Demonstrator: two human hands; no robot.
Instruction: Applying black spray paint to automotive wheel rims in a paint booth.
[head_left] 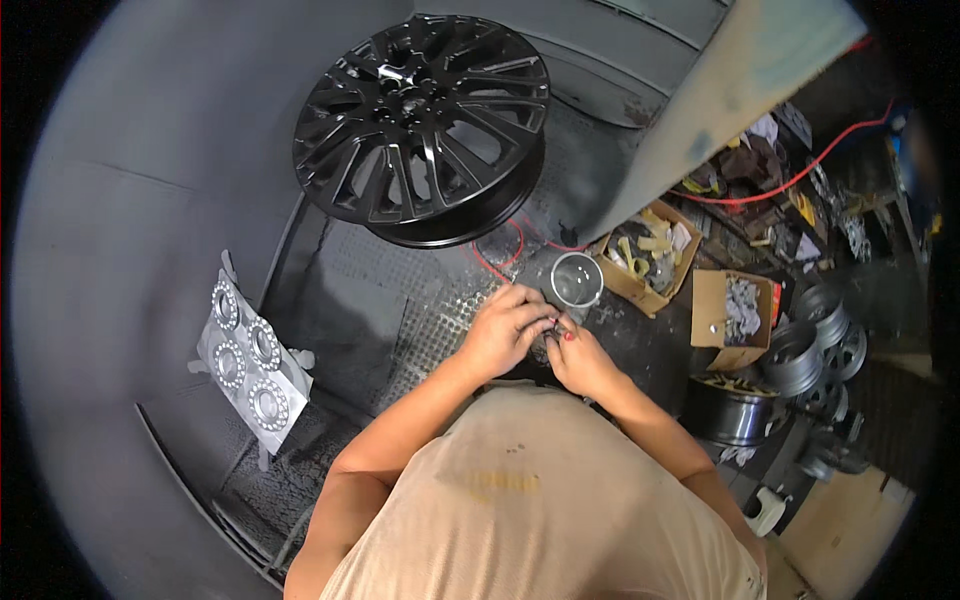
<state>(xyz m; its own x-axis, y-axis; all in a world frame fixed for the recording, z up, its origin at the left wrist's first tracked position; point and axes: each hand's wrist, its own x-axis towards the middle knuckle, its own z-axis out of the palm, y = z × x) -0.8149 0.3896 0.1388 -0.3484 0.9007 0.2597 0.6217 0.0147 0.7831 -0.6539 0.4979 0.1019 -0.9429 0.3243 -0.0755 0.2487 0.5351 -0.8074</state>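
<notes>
Well off to the left of my left hand, a pale sheet [295, 386] carries four light ring-shaped pieces [255, 405], each dotted with small holes all the way round. Beyond my hands and a little left, a glossy black wheel [412, 100] sits face up, its many spokes spread toward the rim. A red hose [484, 262] loops just past my left hand [505, 335], whose fingers are curled well in and meet the other hand in front of my shirt [540, 500]. Just beyond the two of them is a clear round cup [577, 304] (whether it is joined to anything I hold, I cannot tell). My right hand [583, 362] is bent inward too, partly closed, thumb and fingers close together, with a red patch at one fingertip; what lies between my fingers is hidden. Past that hand, farther right, stands a cardboard box [640, 295] full of scraps, with a smaller open box [707, 297] nearer to me. A dark wheel [728, 412] is off to the right of my right hand, and silver wheels [793, 355] are gathered beside it, farther out.
</notes>
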